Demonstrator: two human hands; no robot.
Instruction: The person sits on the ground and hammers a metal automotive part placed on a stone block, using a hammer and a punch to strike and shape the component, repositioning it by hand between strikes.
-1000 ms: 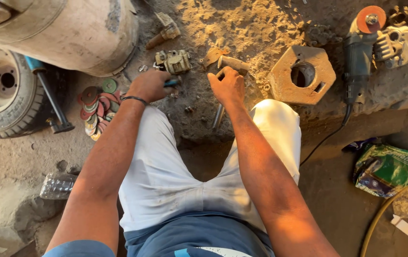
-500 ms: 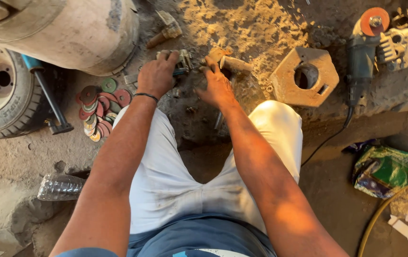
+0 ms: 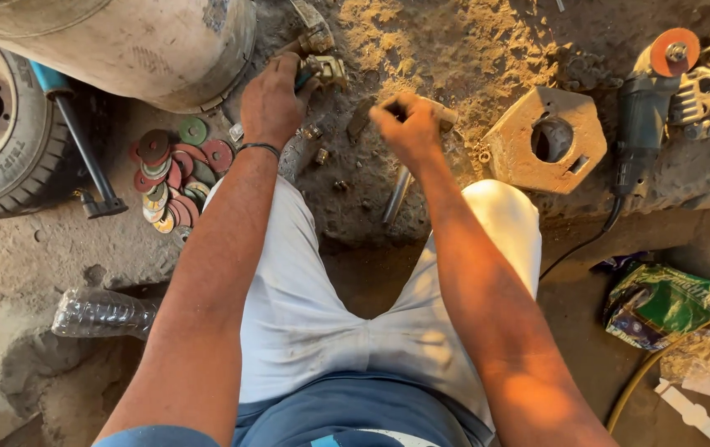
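Two hands | left hand (image 3: 271, 101) fingers grip one brass fitting (image 3: 322, 71) | right hand (image 3: 409, 128) fingers clench one hammer (image 3: 405, 178)

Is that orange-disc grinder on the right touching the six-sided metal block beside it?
Apart. The head view shows a strip of sandy ground between the angle grinder and the hexagonal metal block; neither hand is near them.

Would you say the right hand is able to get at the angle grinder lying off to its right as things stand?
Probably yes: the right hand is closed around a tool, but only the low hexagonal metal block lies between it and the angle grinder, and nothing covers the grinder's body.
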